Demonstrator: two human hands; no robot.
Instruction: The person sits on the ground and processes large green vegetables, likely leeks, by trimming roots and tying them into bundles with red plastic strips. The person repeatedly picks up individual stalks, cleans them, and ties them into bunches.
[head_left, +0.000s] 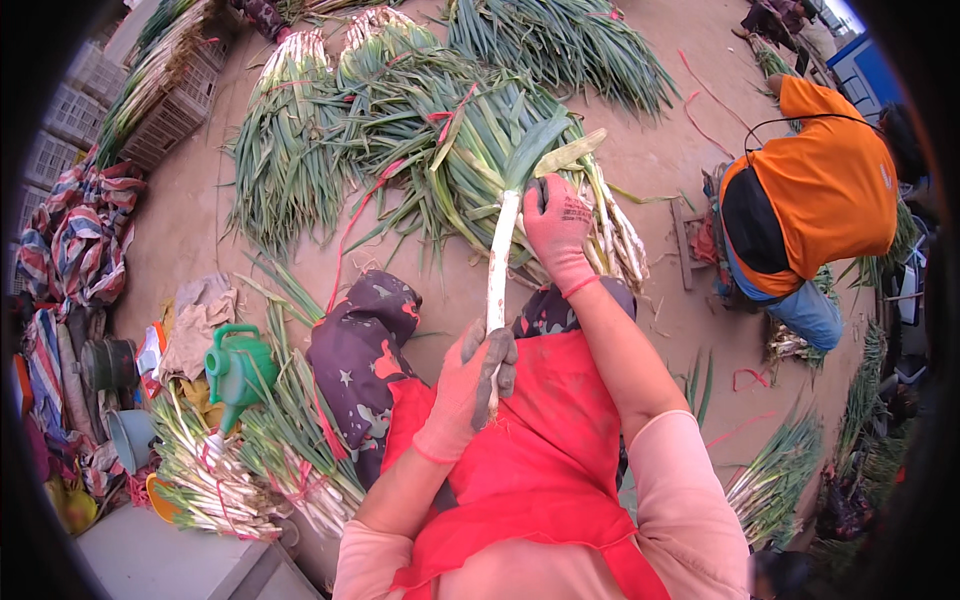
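One long green onion (499, 262) slants up in front of my red apron (540, 405), its white shaft bare and its roots at the lower end. Near the roots, my left hand (469, 386) grips the shaft in a pink glove with grey fingers. My right hand (559, 225), gloved alike, has its fingers curled beside the neck where white turns green. Whether it pinches a leaf there is hidden. A yellowed leaf (574, 152) juts out just above those fingers. Beyond lies a heap of green onions (420, 127), and several white stalks (619, 232) lie right of my right hand.
A person in an orange shirt (832, 180) sits at the right. Tied onion bundles (225, 480) and a green watering can (244, 367) stand at lower left. Plastic crates (176, 112) bear onions at upper left. Red ties (709, 120) lie on the floor.
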